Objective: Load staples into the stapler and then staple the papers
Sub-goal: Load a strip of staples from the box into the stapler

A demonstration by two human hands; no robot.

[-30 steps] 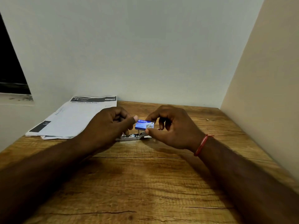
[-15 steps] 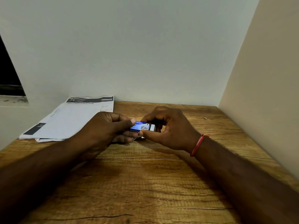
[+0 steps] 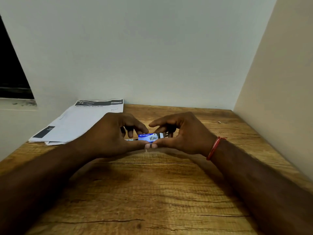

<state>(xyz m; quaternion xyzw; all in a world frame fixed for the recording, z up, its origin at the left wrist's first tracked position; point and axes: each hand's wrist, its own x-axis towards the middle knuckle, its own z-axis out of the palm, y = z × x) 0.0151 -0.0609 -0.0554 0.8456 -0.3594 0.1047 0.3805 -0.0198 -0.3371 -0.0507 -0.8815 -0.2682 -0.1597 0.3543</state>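
A small blue and white staple box (image 3: 149, 137) sits between my two hands near the middle of the wooden table (image 3: 152, 192). My left hand (image 3: 111, 134) and my right hand (image 3: 179, 133) both pinch it, thumbs touching below it and fingers arched above. A sliver of the metal stapler (image 3: 131, 139) shows just behind my left thumb; the rest of it is hidden by my hands. The white papers (image 3: 81, 121) lie flat at the back left of the table, apart from both hands.
A pale wall runs along the table's back edge and a beige wall along its right side. A dark window opening (image 3: 11, 73) is at the far left. A tiny light scrap (image 3: 219, 122) lies near the back right.
Both hands have shifted around the staple box: fingers now arch over it and the thumbs meet beneath it. The stapler is more hidden than one second ago.
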